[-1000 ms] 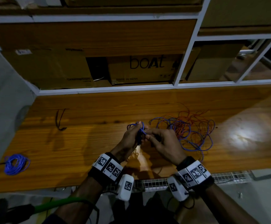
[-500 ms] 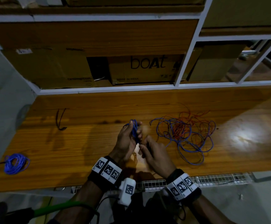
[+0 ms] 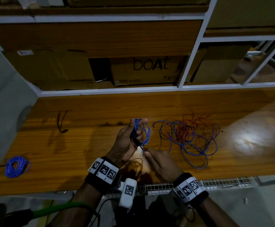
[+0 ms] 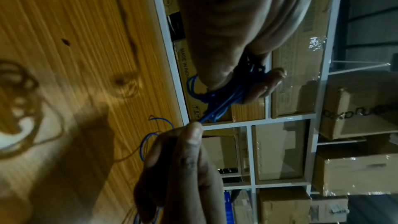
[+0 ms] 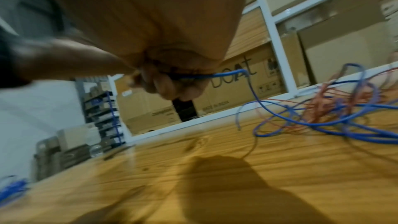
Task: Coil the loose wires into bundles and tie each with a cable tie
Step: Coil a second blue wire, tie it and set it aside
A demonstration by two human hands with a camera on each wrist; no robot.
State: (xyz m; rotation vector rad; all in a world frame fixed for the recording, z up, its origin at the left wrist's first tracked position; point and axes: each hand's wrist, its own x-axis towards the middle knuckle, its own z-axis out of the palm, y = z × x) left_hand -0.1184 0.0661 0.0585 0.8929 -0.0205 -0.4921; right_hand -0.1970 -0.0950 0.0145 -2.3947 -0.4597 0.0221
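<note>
Head view, nearest first: the right hand [image 3: 163, 163] hovers over the worktop's [image 3: 87, 149] near edge, its fingers [image 4: 191, 135] pinching the end of the blue wire coil [image 3: 141, 131]. Just beyond, the left hand [image 3: 127, 143] holds that coil upright, fingers curled round its loops. Toward the right lies a loose tangle of blue and red wires [image 3: 189, 138]. At the near left corner sits a finished blue bundle [image 3: 16, 166]. Black cable ties [image 3: 61, 122] lie further back left.

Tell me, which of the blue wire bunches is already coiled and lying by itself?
The small blue coil at the table's near-left corner. The one in the left hand is held up; the blue-and-red tangle sprawls loose.
</note>
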